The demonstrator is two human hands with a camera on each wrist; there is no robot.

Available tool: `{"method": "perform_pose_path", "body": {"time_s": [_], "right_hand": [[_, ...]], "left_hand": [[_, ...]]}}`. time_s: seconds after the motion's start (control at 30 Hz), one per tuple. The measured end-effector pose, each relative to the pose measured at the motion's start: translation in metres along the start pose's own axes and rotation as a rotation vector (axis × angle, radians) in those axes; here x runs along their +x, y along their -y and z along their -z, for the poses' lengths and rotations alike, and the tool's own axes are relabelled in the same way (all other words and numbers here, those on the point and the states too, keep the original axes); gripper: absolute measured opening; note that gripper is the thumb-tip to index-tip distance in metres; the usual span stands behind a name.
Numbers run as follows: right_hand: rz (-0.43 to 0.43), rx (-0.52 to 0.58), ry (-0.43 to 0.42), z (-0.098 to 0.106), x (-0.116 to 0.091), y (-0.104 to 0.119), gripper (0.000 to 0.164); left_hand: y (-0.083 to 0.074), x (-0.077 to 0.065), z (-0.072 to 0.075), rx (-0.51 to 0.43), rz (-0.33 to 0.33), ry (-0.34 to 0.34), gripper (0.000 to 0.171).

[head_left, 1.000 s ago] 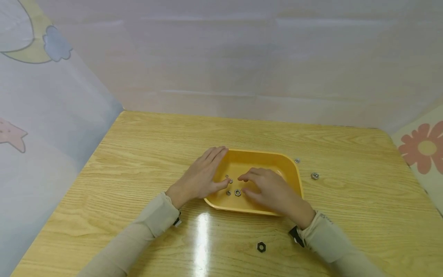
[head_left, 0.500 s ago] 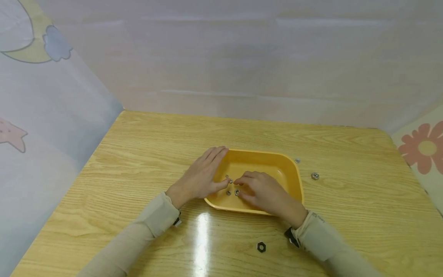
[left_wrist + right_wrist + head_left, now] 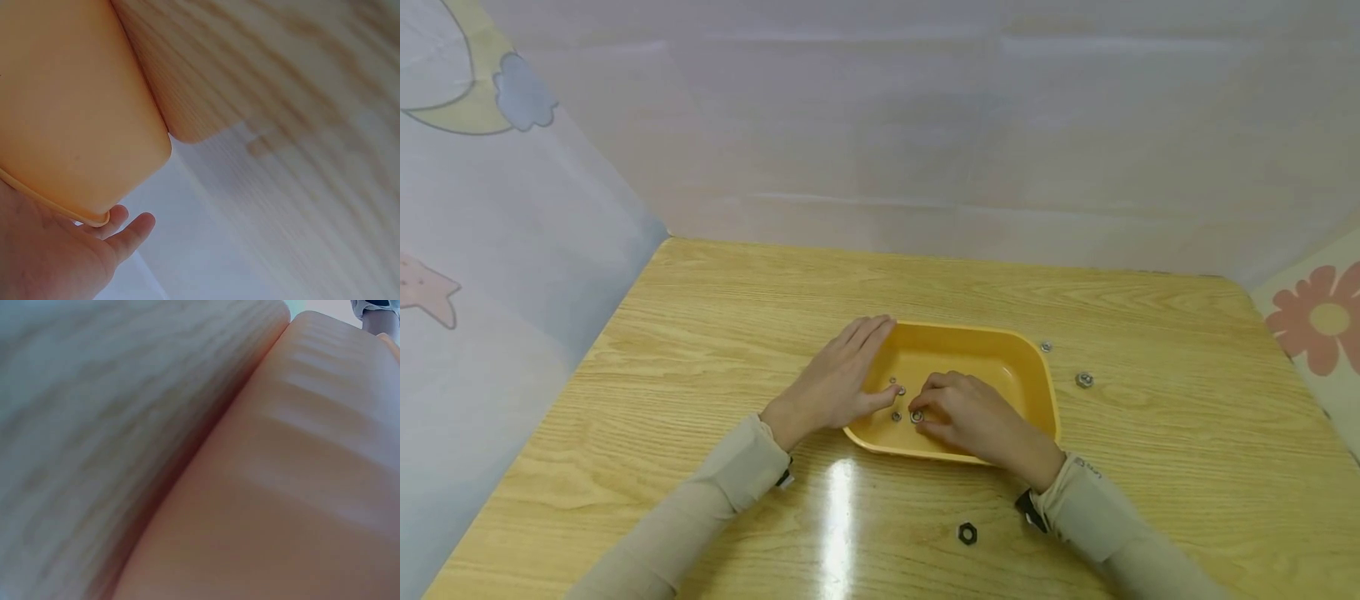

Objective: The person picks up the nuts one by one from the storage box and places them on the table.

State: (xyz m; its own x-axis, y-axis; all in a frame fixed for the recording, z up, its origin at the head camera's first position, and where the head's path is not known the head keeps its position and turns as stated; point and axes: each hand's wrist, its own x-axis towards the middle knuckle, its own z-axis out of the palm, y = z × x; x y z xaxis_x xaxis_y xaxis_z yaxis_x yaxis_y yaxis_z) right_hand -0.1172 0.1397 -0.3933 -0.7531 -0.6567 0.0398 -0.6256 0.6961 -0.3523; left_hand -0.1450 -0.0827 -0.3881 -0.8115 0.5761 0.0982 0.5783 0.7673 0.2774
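A yellow plastic tray (image 3: pixel 970 455) stands on the wooden table, with several small metal nuts in its left half. My left hand (image 3: pixel 837 381) rests on the tray's left rim, its fingers straight and the thumb reaching inside. The left wrist view shows that hand (image 3: pixel 56 256) against the rim. My right hand (image 3: pixel 973 414) reaches into the tray and pinches the largest silver nut (image 3: pixel 917 416) between thumb and index finger, low over the tray floor. Smaller nuts lie close by, one (image 3: pixel 897 417) left of it and one (image 3: pixel 902 390) at my left thumb tip.
On the table (image 3: pixel 737 308), a black hex nut (image 3: pixel 967 533) lies in front of the tray. Two silver pieces of hardware, a small one (image 3: pixel 1047 346) and a larger one (image 3: pixel 1084 380), lie off its right side. A pale cloth wall (image 3: pixel 925 150) closes off the back.
My right hand has moved left and its thumb and index finger have closed on the largest silver nut. My left hand has stayed on the rim.
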Motion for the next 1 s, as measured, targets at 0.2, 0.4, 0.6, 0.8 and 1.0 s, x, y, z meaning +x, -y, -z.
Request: {"method": "perform_pose_path", "body": {"time_s": [0.2, 0.4, 0.6, 0.8, 1.0], "right_hand": [[0.004, 0.001, 0.004, 0.0011, 0.0, -0.0005, 0.018], [0.008, 0.006, 0.008, 0.0009, -0.0002, -0.0006, 0.017], [0.038, -0.004, -0.031, -0.0003, -0.0013, -0.0009, 0.014], [0.063, -0.013, -0.066, -0.0014, -0.001, -0.0012, 0.012], [0.041, 0.002, -0.076, -0.0018, -0.0001, 0.0002, 0.012]], "left_hand": [[0.0008, 0.0008, 0.0, -0.008, -0.007, -0.005, 0.08], [0.0016, 0.0006, 0.0005, -0.001, -0.012, 0.001, 0.079], [0.0011, 0.0, 0.0005, 0.003, -0.012, -0.003, 0.079], [0.0005, -0.0006, 0.0005, -0.003, -0.004, 0.004, 0.079], [0.0006, 0.0, 0.0001, -0.009, -0.002, 0.003, 0.079]]}}
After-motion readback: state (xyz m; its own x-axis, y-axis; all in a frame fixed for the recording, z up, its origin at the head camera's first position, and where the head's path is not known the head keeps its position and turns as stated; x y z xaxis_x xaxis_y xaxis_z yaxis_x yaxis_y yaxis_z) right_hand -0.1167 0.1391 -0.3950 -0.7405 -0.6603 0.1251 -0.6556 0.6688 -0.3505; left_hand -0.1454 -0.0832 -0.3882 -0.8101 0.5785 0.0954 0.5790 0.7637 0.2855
